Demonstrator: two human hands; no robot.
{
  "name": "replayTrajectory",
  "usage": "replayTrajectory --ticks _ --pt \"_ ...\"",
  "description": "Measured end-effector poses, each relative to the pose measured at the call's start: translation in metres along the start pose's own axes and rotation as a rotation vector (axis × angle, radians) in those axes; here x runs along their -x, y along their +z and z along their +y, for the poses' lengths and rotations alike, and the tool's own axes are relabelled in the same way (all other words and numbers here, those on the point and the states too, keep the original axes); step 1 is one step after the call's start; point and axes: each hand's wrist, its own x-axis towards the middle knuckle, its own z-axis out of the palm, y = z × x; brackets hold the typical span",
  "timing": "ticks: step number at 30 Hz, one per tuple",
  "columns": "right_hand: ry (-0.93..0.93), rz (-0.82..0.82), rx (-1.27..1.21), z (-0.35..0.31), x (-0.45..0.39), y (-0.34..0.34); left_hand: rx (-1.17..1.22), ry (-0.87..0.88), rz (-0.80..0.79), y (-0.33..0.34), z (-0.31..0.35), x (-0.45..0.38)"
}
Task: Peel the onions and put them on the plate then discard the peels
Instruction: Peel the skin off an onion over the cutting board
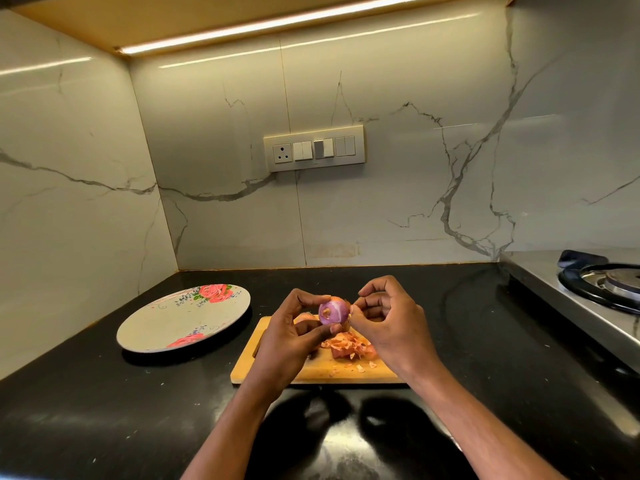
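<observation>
We hold a purple onion (333,313), mostly peeled, above the wooden cutting board (277,372), our left hand (289,337) gripping it between thumb and curled fingers. Our right hand (388,323) pinches at the onion's right side with curled fingers, though whether a strip of skin is caught there we cannot tell. A heap of peels (349,348) lies on the board beneath. The floral plate (183,318) sits to the left on the black counter (104,410), apart from the board.

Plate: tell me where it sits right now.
In the head view the floral plate lies flat on the black counter, left of the cutting board and the left hand, near the corner walls, holding no onions.
</observation>
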Motion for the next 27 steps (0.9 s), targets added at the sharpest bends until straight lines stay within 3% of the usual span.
replayTrajectory --ticks 4,10,17,27 --pt "0.049 0.073 0.098 0.01 -0.005 -0.004 0.072 -0.02 -0.032 -0.001 0.002 0.002" --pt "0.051 -0.101 0.256 0.014 -0.006 -0.005 0.173 -0.047 -0.042 -0.003 0.002 0.0" --pt "-0.019 -0.13 -0.039 0.007 -0.004 0.0 0.167 -0.059 -0.028 -0.002 0.001 -0.001" --pt "-0.04 -0.079 -0.04 0.011 0.0 0.003 0.069 -0.02 -0.024 -0.001 0.001 0.0"
